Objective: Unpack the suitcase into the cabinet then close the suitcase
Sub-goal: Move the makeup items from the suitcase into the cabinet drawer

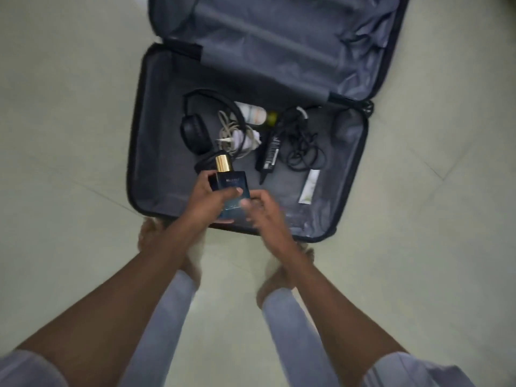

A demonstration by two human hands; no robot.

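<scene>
1. The left hand (215,196) grips a blue perfume bottle (230,188) with a gold cap, held over the suitcase's near edge.
2. The right hand (262,208) touches the bottle's lower side, fingers curled against it; motion blur hides how firm the hold is.
3. Risk: the smooth bottle could slip as it passes between hands and fall on the hard floor (69,107).
4. Left in the suitcase (360,152): one headphones (195,129), one white cable (237,135), one bottle (257,114), one black charger (282,146), one sachet (308,188).
</scene>
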